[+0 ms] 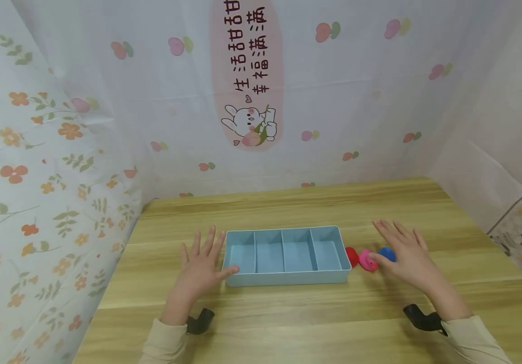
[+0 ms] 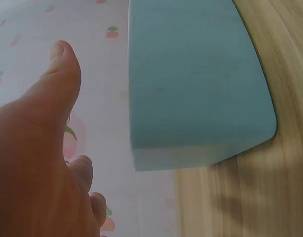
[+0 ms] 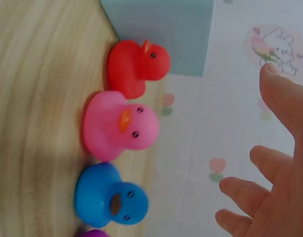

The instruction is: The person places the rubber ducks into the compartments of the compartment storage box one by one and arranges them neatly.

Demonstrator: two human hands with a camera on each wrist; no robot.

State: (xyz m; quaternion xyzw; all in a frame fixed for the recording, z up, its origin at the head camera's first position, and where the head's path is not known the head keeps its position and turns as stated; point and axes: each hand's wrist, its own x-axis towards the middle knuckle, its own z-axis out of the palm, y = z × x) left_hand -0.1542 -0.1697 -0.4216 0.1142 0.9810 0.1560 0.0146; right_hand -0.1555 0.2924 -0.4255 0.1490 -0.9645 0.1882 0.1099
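Note:
A light blue tray with several compartments in a row sits on the table, nothing inside them. My left hand is spread at its left end, thumb overlapping the near left corner in the head view; in the left wrist view the thumb stands apart from the tray's wall. To the right of the tray, a red rubber duck, a pink one and a blue one stand in a line. My right hand hovers over them with fingers extended, holding nothing, and partly hides the blue duck.
A purple thing shows beyond the blue duck, mostly cut off by the frame. The wood-grain table is bounded by a printed curtain at the back and more cloth at both sides. Black wrist mounts hang below both wrists.

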